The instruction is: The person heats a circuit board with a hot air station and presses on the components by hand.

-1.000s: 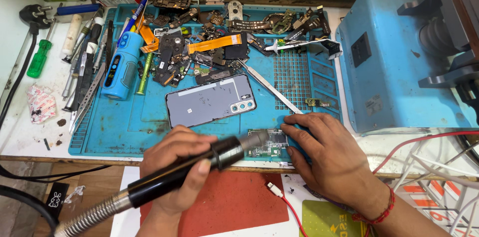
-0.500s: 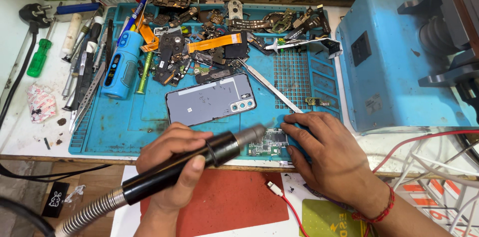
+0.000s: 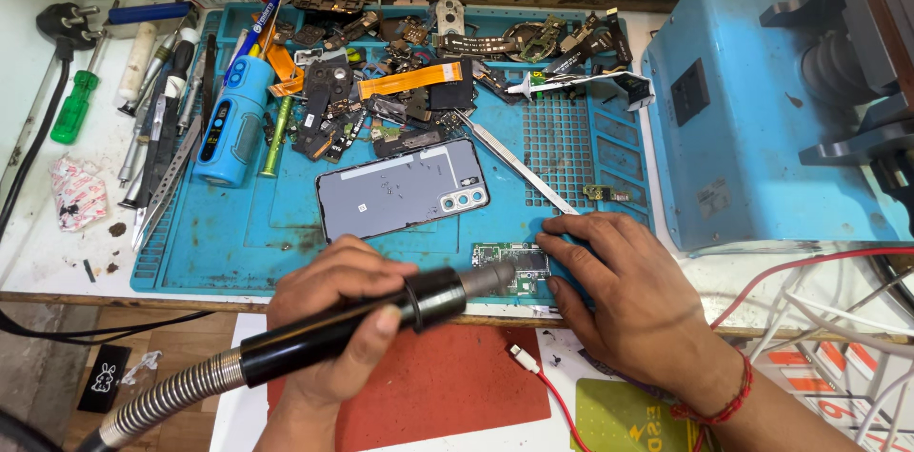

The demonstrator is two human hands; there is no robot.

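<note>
- The left hand [image 3: 333,314] is wrapped around a black hot air tool [image 3: 343,328]; the fingers curl tight on its handle and the thumb lies along the side; a bendy metal hose [image 3: 162,400] runs from its back end to the bottom left
- The metal tip of the tool points at a small green circuit board [image 3: 509,262]; the board lies at the front edge of the blue mat [image 3: 238,243], between the two hands
- The right hand [image 3: 633,304] lies flat on the mat just right of the board; its fingers are a bit spread and the fingertips press on the board's right end
- A grey phone back [image 3: 400,190] lies on the mat just behind the board
- Long tweezers [image 3: 514,167] lie slanted near the phone back
- A pile of small phone parts [image 3: 400,81] sits at the back of the mat
- A big blue machine [image 3: 752,119] stands to the right
</note>
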